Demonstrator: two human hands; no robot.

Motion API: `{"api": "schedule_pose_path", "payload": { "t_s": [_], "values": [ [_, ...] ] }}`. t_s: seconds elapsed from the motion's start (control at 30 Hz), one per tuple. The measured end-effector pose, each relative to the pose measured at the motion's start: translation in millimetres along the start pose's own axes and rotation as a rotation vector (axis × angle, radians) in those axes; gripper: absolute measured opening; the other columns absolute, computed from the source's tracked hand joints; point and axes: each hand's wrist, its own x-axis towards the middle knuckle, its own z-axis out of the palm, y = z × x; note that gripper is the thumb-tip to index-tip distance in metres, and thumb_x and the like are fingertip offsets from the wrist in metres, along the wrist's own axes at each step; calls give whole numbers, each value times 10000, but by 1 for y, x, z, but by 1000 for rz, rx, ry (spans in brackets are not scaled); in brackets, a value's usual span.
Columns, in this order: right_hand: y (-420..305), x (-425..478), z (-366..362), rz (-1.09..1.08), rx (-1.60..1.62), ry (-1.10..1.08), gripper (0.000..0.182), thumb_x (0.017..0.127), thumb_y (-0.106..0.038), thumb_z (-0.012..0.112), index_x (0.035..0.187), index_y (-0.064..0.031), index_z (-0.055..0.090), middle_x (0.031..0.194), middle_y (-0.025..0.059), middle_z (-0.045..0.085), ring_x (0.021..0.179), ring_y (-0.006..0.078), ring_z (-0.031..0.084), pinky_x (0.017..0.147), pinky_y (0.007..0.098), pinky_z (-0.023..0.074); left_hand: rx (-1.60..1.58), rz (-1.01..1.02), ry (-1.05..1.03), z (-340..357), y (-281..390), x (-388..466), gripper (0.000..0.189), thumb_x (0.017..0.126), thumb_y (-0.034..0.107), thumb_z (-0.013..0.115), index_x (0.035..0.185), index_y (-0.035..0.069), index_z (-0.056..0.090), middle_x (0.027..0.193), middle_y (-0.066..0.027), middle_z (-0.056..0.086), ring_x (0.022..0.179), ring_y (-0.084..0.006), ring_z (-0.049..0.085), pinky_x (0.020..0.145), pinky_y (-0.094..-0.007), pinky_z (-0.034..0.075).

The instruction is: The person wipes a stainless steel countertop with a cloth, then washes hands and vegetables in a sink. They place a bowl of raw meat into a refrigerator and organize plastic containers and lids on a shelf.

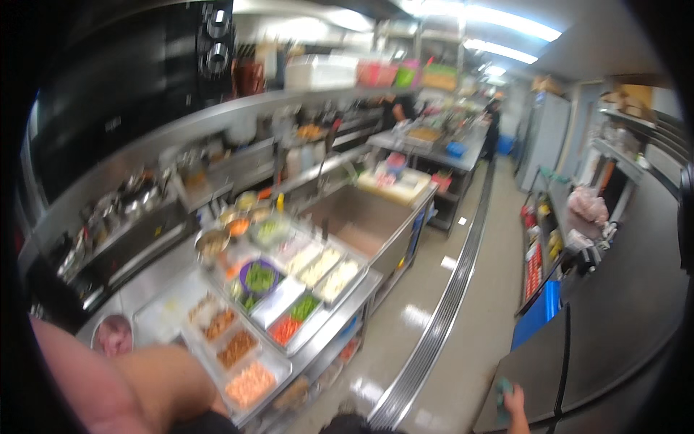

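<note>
At the lower right, my right hand (516,404) grips a green cloth (504,391) against the front of a stainless-steel cabinet (528,380). My left arm crosses the lower left corner with its elbow bent, and my left hand is out of view. Near that elbow is a metal tray (280,370) holding pans of diced pink food (249,384) and brown chopped food (237,349). A bowl of raw meat (113,336) sits behind the left arm. Farther along the steel counter, a purple-rimmed colander or bowl (260,276) holds green leaves. Beside it are chopped red (284,330) and green vegetables (305,307).
Beyond the food pans lies a steel sink (352,219) with a white cutting board (398,184) at its far end. A floor drain grate (434,347) runs down the aisle. Two people (492,127) (400,111) stand farther back. Bottles line the right (534,266).
</note>
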Motion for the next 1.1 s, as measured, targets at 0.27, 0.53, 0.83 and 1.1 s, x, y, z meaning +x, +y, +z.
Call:
{"api": "schedule_pose_path", "payload": {
  "t_s": [0.27, 0.53, 0.83, 1.1],
  "values": [
    [-119, 182, 125, -282, -57, -203, 506, 865, -249, 676, 1268, 38, 571, 1199, 240, 638, 1151, 346, 599, 978, 428, 461, 53, -132, 43, 78, 21, 37, 569, 891, 216, 545, 1418, 72, 387, 1319, -100, 434, 1124, -215, 485, 946, -382, 417],
    [-224, 297, 188, 251, 776, -638, 600, 949, -435, 540, 1391, -35, 469, 1297, 147, 574, 1158, 301, 579, 972, 440, 488, -925, -191, 403, 384, 163, 58, 578, 868, 108, 588, 1421, 86, 421, 1284, -83, 486, 1074, -182, 506, 913, -340, 434],
    [-512, 438, 315, -9, 692, -936, 669, 951, -403, 577, 1482, -74, 337, 1406, 138, 479, 1247, 294, 515, 1037, 437, 444, -1071, -914, -532, 603, 293, -47, 460, 916, 133, 625, 1362, 99, 520, 1240, -89, 542, 1086, -197, 546, 870, -335, 485],
    [-578, 431, 428, 10, 717, -1572, 503, 1025, -401, 438, 1403, -69, 448, 1320, 83, 556, 1193, 208, 553, 1020, 384, 441, -789, -793, -171, 817, 313, -43, 390, 947, 186, 606, 1290, 15, 534, 1261, -154, 539, 1126, -263, 554, 956, -393, 456]
  ]
}}
